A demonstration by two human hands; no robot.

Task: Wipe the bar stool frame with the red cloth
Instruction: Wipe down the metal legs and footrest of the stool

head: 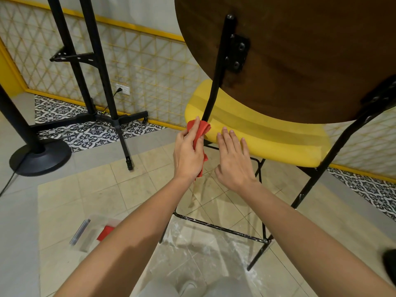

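Wiping underway: left hand [188,155] fingers clamped on red cloth [202,128], pressed to one black leg [216,82] of the upturned bar stool frame [334,151], just above yellow seat [267,136]. Right hand [233,161] fingers straight, resting on that seat. Next, likely: slide cloth up the leg.
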